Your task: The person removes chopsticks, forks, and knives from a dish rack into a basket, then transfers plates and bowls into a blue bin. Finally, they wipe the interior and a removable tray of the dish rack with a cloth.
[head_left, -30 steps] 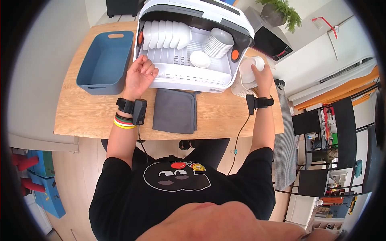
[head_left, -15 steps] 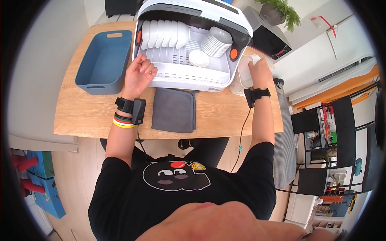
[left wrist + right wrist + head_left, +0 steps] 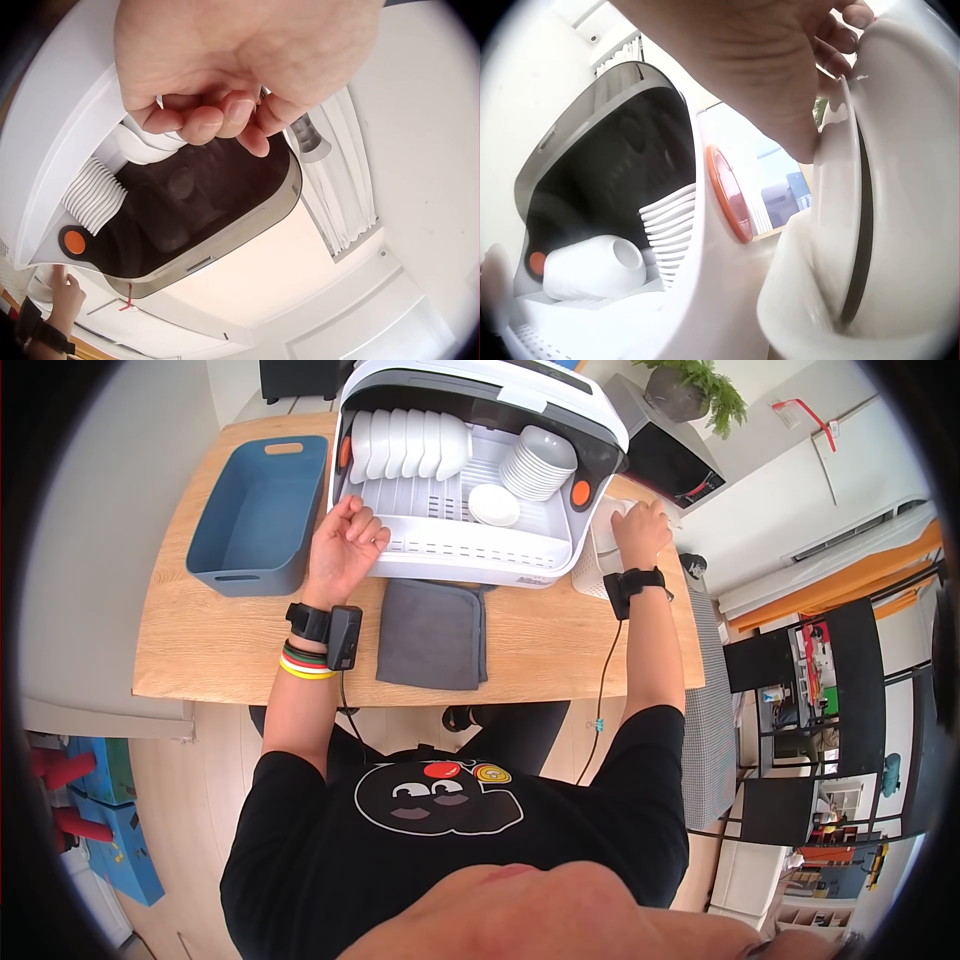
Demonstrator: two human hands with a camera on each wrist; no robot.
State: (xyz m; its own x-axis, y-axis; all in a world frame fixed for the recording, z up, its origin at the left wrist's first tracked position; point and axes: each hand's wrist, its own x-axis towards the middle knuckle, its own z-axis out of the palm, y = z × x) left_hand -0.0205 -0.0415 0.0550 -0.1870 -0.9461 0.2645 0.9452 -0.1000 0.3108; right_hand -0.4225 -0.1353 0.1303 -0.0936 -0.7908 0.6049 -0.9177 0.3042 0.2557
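Note:
My right hand is at the top of a white basket, right of the dish rack. In the right wrist view, its thumb and curled fingers pinch the rim of a white plate standing in the basket. Another white dish stands beside that plate, a dark gap between them. My left hand rests palm up at the front left edge of the white dish rack, fingers loosely curled around nothing. Inside the rack are a row of white bowls, a stack of small dishes and a small white dish.
A blue bin stands left of the rack. The folded grey cloth lies on the wooden table in front. A microwave and a potted plant are behind at the right. The rack's dark lid is raised.
My right hand, earlier around a round white dish at the basket's top, has turned palm down and lowered over the basket. My left hand has stayed in place.

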